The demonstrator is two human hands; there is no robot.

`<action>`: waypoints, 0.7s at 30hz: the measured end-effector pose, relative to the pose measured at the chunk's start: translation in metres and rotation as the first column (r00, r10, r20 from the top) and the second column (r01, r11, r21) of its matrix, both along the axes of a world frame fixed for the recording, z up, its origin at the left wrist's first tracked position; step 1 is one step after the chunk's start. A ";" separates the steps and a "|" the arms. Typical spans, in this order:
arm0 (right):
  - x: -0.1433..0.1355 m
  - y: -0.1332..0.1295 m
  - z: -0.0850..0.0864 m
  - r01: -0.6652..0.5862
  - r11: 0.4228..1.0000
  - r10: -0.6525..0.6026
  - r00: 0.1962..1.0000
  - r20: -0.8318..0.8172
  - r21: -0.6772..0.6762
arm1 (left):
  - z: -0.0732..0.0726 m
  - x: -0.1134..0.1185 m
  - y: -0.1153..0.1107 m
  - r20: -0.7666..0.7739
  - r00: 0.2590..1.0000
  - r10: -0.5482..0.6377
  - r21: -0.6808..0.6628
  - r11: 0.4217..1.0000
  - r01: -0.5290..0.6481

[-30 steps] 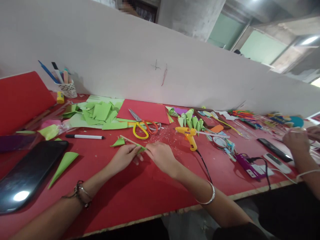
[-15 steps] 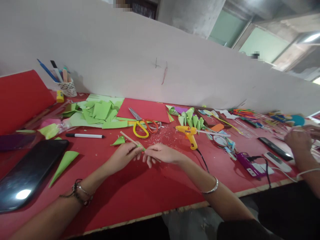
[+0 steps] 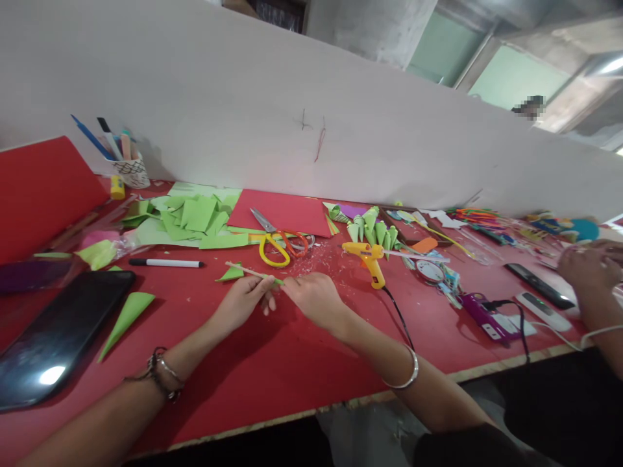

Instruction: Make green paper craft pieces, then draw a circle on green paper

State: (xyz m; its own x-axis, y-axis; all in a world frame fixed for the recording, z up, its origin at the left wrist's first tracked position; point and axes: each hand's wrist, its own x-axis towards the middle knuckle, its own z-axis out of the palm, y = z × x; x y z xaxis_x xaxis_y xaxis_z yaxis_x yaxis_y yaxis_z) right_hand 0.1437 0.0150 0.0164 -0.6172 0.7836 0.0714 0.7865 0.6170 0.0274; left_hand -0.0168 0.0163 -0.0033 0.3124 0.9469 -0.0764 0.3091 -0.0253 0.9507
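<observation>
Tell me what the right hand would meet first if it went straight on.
Likely the left hand, close ahead along the thin stick, though the depth between them is unclear.

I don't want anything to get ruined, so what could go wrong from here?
The glue gun lies on its side with a cord trailing toward the table edge; a snagging right arm might drag it. The scissors lie with blades bare, so a careless reach could nick someone. The thin stick between the hands might bend or snap.
</observation>
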 end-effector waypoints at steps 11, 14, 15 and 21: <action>0.012 0.009 0.010 -0.432 0.525 -0.200 0.775 -0.600 -0.733 | 0.008 -0.020 0.001 -0.201 0.957 -0.209 0.241 0.936 0.255; 0.015 0.008 0.011 -0.450 0.528 -0.205 0.755 -0.622 -0.720 | 0.008 -0.020 0.001 -0.225 0.956 -0.188 0.252 0.937 0.243; 0.014 0.007 0.010 -0.421 0.565 -0.205 0.761 -0.615 -0.709 | 0.007 -0.020 0.001 -0.226 0.959 -0.171 0.245 0.943 0.226; 0.010 0.005 0.009 -0.116 0.922 -0.059 0.900 -0.431 -0.368 | 0.000 -0.012 0.002 -0.114 0.989 -0.097 0.109 0.988 0.110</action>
State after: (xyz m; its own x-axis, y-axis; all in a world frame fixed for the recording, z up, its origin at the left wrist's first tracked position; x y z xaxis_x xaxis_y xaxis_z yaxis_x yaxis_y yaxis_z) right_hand 0.1539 0.0198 0.0250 -0.6167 0.7864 0.0365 0.6479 0.5333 -0.5439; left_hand -0.0293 0.0187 -0.0032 0.4052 0.9142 -0.0079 0.3998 -0.1694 0.9008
